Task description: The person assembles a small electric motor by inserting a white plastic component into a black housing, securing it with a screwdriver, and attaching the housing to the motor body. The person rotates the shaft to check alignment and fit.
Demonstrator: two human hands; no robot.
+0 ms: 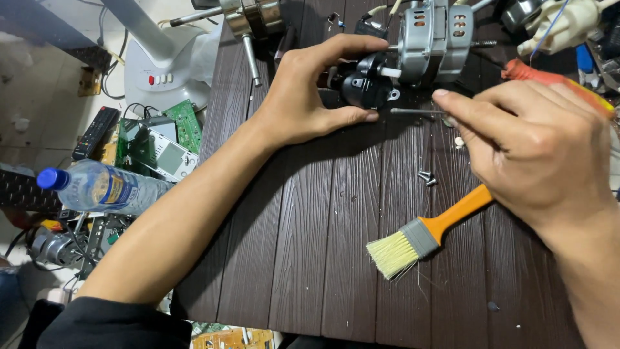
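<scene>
A silver metal fan motor with a black plastic end (400, 58) is gripped by the left hand (310, 90) near the surface's (310, 245) far edge. A red-handled screwdriver (549, 81) is held tight in the right hand (536, 148), beside an orange brush (426, 234).

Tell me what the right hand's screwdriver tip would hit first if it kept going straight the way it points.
Probably the black plastic part on the fan motor, steadied by the left hand. The right hand aims the screwdriver leftward at it; depth is unclear.

Both hands reach forward — left hand (310, 90) curled in a wide pinch, right hand (536, 148) closed, fingers gripping
</scene>
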